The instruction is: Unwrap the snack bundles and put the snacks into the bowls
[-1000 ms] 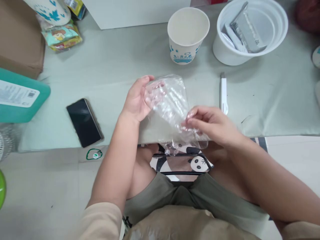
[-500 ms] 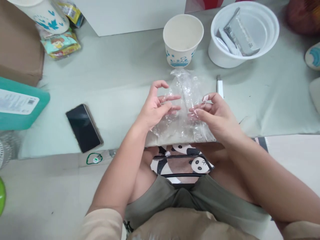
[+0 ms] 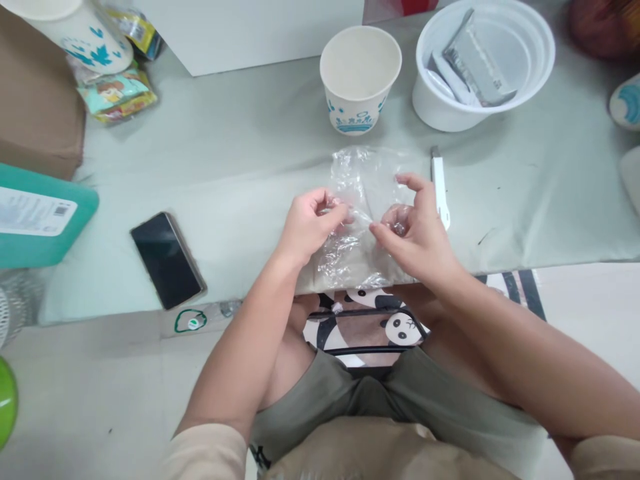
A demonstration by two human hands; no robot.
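Note:
A crinkled clear plastic bag lies on the cloth-covered table between my hands, close to the front edge. My left hand is closed, pinching the film on the bag's left side. On the other side my right hand pinches the film between thumb and a curled finger, while its index finger stays raised. A fold of film stretches between the two pinches. A white utility knife lies just beyond my right hand. Behind the bag stands a white paper cup with a blue print.
A white plastic tub holding grey-white packets stands at the back right. At the left are a phone, a green jug, a cardboard box and snack packets beside another paper cup. A white board stands behind.
Both hands have gone from loosely spread fingers to pinches on the bag's film. The bag has been flattened and shifted, and more of the utility knife shows. The view has moved slightly.

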